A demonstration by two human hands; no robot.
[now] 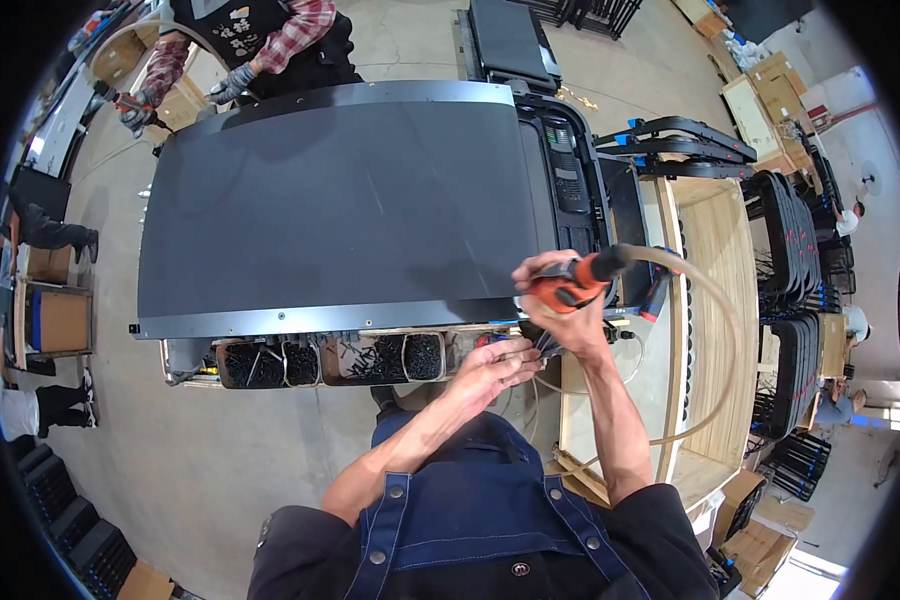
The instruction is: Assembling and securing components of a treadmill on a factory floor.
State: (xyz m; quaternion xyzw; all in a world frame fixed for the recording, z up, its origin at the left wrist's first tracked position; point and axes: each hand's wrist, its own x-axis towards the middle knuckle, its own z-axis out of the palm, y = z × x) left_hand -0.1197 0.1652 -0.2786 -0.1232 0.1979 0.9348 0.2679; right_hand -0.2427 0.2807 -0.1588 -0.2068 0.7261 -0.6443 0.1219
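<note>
My right hand (568,305) grips an orange and black air screwdriver (574,283) with a tan hose (715,330) curving off to the right. Its tip points down at the near right corner of a large dark grey treadmill deck (340,200). My left hand (495,368) sits just below and left of it, fingers pinched at the deck's near edge beside some wires; what it pinches is too small to tell. A row of bins with black screws (330,360) runs along the near edge, left of my hands.
Across the deck a person in a plaid shirt and gloves (235,80) holds a tool. A wooden bench (715,300) and stacked black parts (790,250) stand to the right. Cardboard boxes (55,320) and other people are at the left.
</note>
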